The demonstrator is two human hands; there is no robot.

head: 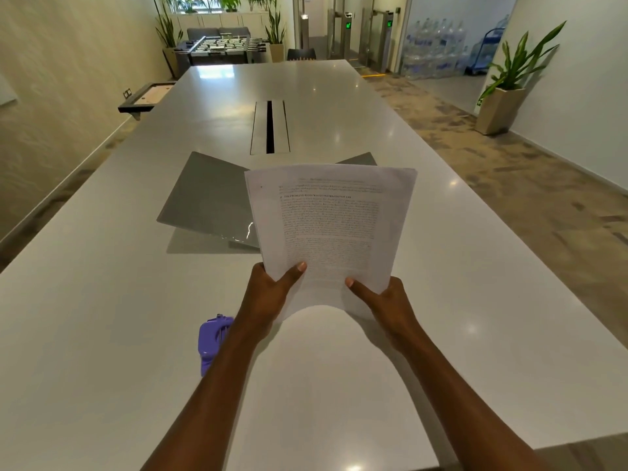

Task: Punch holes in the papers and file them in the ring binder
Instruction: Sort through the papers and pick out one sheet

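A stack of printed papers (331,226) is held up above the table by its near edge. My left hand (268,294) grips the lower left corner with the thumb on top. My right hand (384,300) grips the lower right corner the same way. Behind the papers lies an open grey ring binder (207,202) flat on the white table (102,317); its middle and rings are hidden by the sheets. A purple hole punch (212,341) sits on the table under my left forearm, partly covered.
A metal cable slot (270,127) is set into the table's middle beyond the binder. The table's near edge runs at the bottom right. A potted plant (503,100) stands on the floor at the right, a foosball table (224,47) at the far end.
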